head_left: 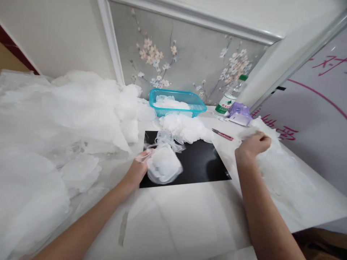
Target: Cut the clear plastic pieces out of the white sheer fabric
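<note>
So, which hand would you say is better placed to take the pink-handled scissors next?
Probably the right hand: it is nearer the pink-handled scissors and pinches only a little sheer fabric, while the left hand grips a white tulle bundle over the black board.

Sheer white tulle (54, 119), fine and netlike, with a soft sheen. Smooth, glossy black board (187, 162) on a matt white tabletop (173, 220). Shiny teal plastic basket (177, 103) with latticed walls. Clear, smooth plastic bottle (230, 97).
</note>
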{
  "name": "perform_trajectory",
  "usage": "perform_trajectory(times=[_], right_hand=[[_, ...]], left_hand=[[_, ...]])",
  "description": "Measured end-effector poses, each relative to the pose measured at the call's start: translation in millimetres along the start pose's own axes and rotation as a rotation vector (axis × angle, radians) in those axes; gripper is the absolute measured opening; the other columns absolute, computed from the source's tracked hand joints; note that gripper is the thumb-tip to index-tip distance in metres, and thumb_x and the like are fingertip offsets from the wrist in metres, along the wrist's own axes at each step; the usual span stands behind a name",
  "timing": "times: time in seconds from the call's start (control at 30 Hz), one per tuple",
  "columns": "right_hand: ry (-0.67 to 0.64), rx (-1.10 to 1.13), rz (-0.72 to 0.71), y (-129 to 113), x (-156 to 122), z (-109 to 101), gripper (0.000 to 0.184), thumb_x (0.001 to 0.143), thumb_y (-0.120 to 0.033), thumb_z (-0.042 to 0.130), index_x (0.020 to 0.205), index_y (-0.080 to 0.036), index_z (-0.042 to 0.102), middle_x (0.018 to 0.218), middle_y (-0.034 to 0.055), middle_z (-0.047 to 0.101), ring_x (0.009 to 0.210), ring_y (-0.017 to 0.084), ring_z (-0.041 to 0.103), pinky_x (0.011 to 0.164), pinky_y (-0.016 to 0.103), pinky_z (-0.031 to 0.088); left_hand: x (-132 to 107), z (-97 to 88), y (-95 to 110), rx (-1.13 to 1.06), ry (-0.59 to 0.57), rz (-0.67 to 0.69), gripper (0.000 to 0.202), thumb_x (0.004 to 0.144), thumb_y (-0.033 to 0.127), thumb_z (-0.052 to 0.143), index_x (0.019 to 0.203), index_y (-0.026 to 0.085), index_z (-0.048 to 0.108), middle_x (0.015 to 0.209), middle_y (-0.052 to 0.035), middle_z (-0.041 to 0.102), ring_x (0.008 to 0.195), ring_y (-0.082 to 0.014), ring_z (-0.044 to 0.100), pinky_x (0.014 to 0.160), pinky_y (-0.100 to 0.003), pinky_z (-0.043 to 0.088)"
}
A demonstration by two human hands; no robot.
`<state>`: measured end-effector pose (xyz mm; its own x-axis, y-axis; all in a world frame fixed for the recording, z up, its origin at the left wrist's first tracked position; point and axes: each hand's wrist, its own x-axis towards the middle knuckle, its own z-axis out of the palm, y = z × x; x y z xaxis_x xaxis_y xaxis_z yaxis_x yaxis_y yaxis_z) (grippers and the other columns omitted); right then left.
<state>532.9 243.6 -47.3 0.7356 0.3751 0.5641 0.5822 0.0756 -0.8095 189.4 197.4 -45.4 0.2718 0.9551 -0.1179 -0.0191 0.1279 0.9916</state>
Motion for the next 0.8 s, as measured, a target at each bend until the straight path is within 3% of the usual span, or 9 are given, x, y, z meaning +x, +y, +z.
perform_trajectory(times=[0.07,0.13,0.2,0.27,0.4,0.5,0.57,0.67,0.8], right_hand=[[0.105,-0.023,-0.005,-12,-8,4,0.029,0.091,-0.035,0.021,0.087,-0.021,0.045,0.087,0.0068,0.049,0.088,0.023,0.053,0.084,0.046,0.042],[0.015,-0.03,-0.093,-30,-28,14,0.025,0.089,-0.038,0.034,0.089,-0.02,0.051,0.09,0.008,0.055,0.088,0.022,0.054,0.083,0.042,0.044],[-0.291,-0.034,-0.297,-50,-55,24,0.022,0.086,-0.037,0.044,0.09,-0.019,0.057,0.094,0.0085,0.061,0.093,0.023,0.055,0.084,0.041,0.045],[-0.496,-0.024,-0.451,-70,-83,28,0.022,0.086,-0.036,0.048,0.093,-0.018,0.059,0.1,0.0102,0.062,0.1,0.024,0.053,0.089,0.041,0.042],[-0.887,0.143,-0.368,-104,-128,18,0.026,0.09,-0.039,0.046,0.087,-0.018,0.061,0.08,0.0043,0.062,0.065,0.014,0.054,0.064,0.028,0.047],[-1.208,0.333,-0.348,-117,-137,9,0.026,0.09,-0.035,0.045,0.106,-0.021,0.06,0.104,0.0067,0.059,0.064,0.009,0.054,0.058,0.023,0.048],[-1.329,0.396,-0.325,-118,-133,7,0.022,0.089,-0.032,0.048,0.102,-0.021,0.061,0.116,0.0084,0.054,0.07,0.009,0.056,0.061,0.023,0.051],[-1.363,0.411,-0.28,-117,-122,9,0.018,0.086,-0.032,0.052,0.079,-0.018,0.062,0.109,0.0088,0.057,0.077,0.012,0.059,0.063,0.023,0.052],[-1.212,0.418,-0.113,-112,-108,14,0.036,0.085,-0.041,0.05,0.061,-0.015,0.06,0.081,0.0067,0.065,0.076,0.015,0.062,0.064,0.025,0.049]], left_hand=[[3,-1.8,-2,-0.031,0.045,0.001,0.023,0.069,0.04,0.062,0.075,0.018,0.058,0.069,0.0003,0.056,0.068,-0.017,0.054,0.061,-0.026,0.04],[3,-0.8,-1,-0.039,0.068,0.006,0.022,0.074,0.04,0.058,0.071,0.018,0.053,0.064,0.0024,0.049,0.06,-0.0131,0.047,0.055,-0.024,0.035],[1,1.9,0,-0.033,0.086,0.022,0.024,0.078,0.041,0.054,0.069,0.019,0.048,0.064,0.0041,0.044,0.058,-0.0108,0.042,0.053,-0.023,0.033],[0,5.0,0,-0.013,0.117,0.05,0.026,0.077,0.039,0.059,0.07,0.02,0.042,0.066,0.0058,0.041,0.059,-0.0089,0.041,0.053,-0.021,0.033],[-2,7.5,-1,-0.015,0.19,0.144,0.042,0.067,0.031,0.073,0.078,0.022,0.034,0.078,0.0076,0.043,0.068,-0.0069,0.048,0.063,-0.019,0.04],[-3,7.0,0,-0.031,0.137,0.176,0.049,0.065,0.031,0.075,0.093,0.026,0.035,0.091,0.0062,0.047,0.077,-0.0093,0.056,0.07,-0.023,0.045],[-4,7.3,2,-0.038,0.14,0.134,0.053,0.068,0.033,0.072,0.106,0.029,0.035,0.095,0.0052,0.048,0.076,-0.0098,0.057,0.069,-0.024,0.046],[-5,8.5,4,-0.046,0.231,0.051,0.049,0.068,0.032,0.07,0.109,0.028,0.043,0.091,0.0048,0.05,0.075,-0.01,0.057,0.069,-0.023,0.045],[-5,7.9,4,0.038,0.272,0.026,0.023,0.066,0.028,0.07,0.083,0.02,0.056,0.074,0.0055,0.05,0.069,-0.0092,0.052,0.065,-0.021,0.039]])
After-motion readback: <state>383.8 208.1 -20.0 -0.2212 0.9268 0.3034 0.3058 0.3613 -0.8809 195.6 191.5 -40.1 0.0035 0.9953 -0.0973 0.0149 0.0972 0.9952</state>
